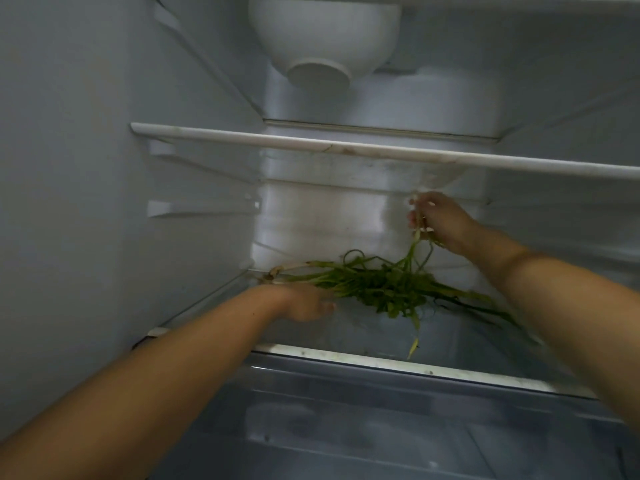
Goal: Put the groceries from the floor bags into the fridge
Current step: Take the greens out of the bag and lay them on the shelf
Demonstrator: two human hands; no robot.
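Inside, right hand [438,220] pinches stems of leafy green vegetable bunch [381,289] on glass fridge shelf [346,355]; left hand [304,303] rests open on it.

Green herbs [377,289] — white bowl [323,39]

Two bare forearms, no sleeves in view on either. Left hand [308,304] & right hand [438,220]: no rings, gloves or watch visible; wrists bare too. Right fingers show short, pale nails.

Leafy green stalks [377,289], sprawled on fridge shelf [381,363]
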